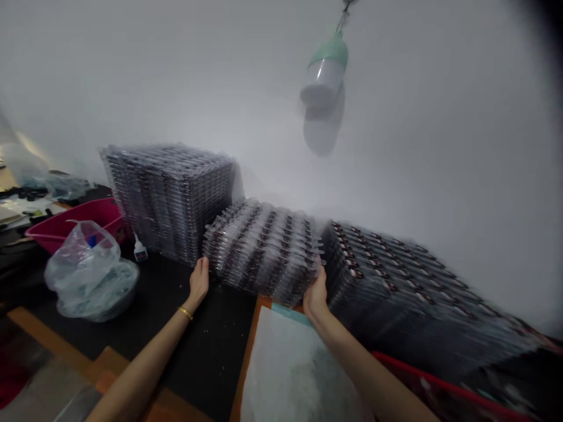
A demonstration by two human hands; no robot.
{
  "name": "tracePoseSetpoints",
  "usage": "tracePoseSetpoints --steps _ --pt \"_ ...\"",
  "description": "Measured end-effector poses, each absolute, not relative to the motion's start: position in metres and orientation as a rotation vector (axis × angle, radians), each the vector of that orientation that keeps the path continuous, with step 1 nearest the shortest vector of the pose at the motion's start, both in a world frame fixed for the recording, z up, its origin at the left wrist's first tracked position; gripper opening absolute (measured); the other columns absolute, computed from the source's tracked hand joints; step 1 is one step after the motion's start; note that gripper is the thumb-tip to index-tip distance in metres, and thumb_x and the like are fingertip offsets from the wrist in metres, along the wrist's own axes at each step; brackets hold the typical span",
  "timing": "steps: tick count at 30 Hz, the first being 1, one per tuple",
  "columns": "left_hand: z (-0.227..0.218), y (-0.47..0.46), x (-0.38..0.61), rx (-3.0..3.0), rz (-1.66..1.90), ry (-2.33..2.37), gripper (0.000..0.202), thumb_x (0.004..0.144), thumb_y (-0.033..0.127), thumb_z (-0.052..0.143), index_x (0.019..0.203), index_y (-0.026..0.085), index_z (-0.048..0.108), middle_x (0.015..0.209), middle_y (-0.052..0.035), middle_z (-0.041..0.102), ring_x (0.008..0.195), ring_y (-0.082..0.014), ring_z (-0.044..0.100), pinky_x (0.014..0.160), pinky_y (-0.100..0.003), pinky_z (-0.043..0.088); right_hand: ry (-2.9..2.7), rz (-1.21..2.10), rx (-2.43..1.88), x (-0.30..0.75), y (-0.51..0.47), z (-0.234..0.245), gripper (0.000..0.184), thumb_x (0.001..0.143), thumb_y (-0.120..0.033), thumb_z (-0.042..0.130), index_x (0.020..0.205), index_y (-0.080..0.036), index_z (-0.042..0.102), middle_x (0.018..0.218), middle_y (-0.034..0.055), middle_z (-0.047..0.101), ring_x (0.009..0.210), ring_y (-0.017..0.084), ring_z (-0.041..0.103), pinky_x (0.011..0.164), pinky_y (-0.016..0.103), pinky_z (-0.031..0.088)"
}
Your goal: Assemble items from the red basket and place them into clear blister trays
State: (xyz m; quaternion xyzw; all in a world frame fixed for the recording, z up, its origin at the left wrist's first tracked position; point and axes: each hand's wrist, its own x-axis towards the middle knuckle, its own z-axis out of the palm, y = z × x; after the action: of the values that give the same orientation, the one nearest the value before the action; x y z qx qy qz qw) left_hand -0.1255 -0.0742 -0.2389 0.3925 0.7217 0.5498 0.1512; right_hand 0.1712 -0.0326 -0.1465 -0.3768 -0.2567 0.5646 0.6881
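A stack of clear plastic trays with rows of small dark pieces stands in the middle, against the wall, slightly blurred. My left hand, below a gold bracelet on the wrist, presses its fingers on the stack's left front corner. On the opposite side, my right hand grips the right front corner, its fingertips partly hidden by the trays. The stack is held between both hands. To its left rises a taller stack of similar trays. A long, wide tray stack with dark and reddish pieces lies close to my right hand.
At the left are a pink basin, a clear plastic bag over a bowl and a small glue bottle. A white sheet lies between my arms. A green-and-white bulb lamp hangs on the wall.
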Motion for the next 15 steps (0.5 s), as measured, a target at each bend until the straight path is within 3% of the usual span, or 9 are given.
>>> tracePoseSetpoints --steps 10,15 --pt "-0.242 -0.074 -0.124 1.173 1.562 2.136 0.049 0.093 0.05 0.036 0.122 0.016 0.057 0.123 -0.0151 0.065 0.117 -0.0306 0.059 0.102 -0.043 0.044 -0.62 1.314 -0.795 0.17 -0.031 -0.154 0.052 0.087 -0.059 0.046 0.123 -0.025 0.064 0.119 -0.0029 0.07 0.118 0.017 0.06 0.107 0.035 0.043" --pt "-0.235 -0.078 -0.125 1.186 1.552 2.112 0.049 0.09 0.048 0.035 0.119 0.013 0.056 0.119 -0.0186 0.064 0.116 -0.0343 0.059 0.103 -0.05 0.043 -0.747 1.351 -0.751 0.183 -0.034 -0.151 0.052 0.088 -0.06 0.049 0.113 -0.02 0.071 0.119 0.0028 0.071 0.118 0.023 0.06 0.11 0.041 0.04"
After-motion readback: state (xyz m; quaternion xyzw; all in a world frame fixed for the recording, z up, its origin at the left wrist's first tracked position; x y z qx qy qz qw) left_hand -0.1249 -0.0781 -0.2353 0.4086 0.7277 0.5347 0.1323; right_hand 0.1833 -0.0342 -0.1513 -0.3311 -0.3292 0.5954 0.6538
